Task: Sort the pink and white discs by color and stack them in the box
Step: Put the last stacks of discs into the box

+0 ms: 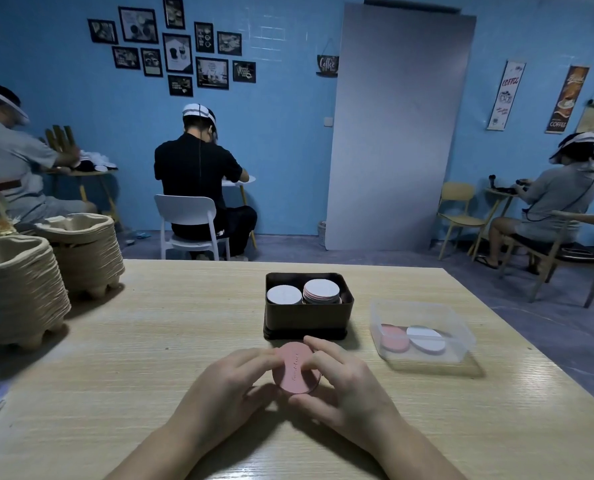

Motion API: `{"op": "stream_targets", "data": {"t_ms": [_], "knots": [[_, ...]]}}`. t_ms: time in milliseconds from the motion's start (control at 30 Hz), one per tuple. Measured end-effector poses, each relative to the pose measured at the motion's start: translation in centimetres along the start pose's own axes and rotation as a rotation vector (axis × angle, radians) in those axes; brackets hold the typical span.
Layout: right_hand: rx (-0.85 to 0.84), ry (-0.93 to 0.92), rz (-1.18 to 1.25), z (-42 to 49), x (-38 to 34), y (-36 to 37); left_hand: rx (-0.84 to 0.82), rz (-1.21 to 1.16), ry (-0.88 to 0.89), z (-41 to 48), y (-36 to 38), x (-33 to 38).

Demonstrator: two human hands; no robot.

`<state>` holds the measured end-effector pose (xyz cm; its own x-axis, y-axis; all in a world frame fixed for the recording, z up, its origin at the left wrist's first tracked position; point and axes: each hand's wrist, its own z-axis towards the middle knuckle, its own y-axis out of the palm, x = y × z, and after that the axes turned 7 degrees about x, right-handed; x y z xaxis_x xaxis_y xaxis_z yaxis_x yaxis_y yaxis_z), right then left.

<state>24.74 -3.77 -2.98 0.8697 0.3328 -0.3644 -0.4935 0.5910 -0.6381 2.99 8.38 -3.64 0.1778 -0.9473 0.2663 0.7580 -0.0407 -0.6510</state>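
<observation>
While both hands pinch the pink disc by its rim, left hand on the left edge, right hand with fingers curled over the top-right, it sits tilted, face toward me, just above the worktop. A second edge shows behind it, so it may be two discs; can't tell. The box lies dead ahead, just beyond the fingertips, long axis running across me. Inside, the white pile is on the left and the pile with pinkish edges is on the right, near rim height. I judge that one to be pink. Move needed: forward, slightly right, lifting over the near wall. Right hand is nearer. The clear tub with unsorted discs is off right, apart from the path. Pulp tray stacks are far left.
</observation>
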Motion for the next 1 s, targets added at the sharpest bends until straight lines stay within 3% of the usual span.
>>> {"op": "stream_targets", "data": {"t_ms": [300,500,733,1000], "knots": [[-0.030,-0.035,-0.101,0.1,-0.4,0.0,-0.021,0.069,0.049,0.2,0.1,0.2],[-0.010,-0.026,-0.084,1.5,-0.1,-0.8,-0.073,0.042,-0.015,1.3,-0.4,0.0],[0.059,-0.063,-0.131,6.7,1.7,-2.2,0.017,0.045,-0.003,5.3,-2.0,-1.1],[-0.043,0.138,-0.166,13.6,4.3,-2.1,-0.065,0.107,-0.053,7.2,-1.6,-5.2]]}}
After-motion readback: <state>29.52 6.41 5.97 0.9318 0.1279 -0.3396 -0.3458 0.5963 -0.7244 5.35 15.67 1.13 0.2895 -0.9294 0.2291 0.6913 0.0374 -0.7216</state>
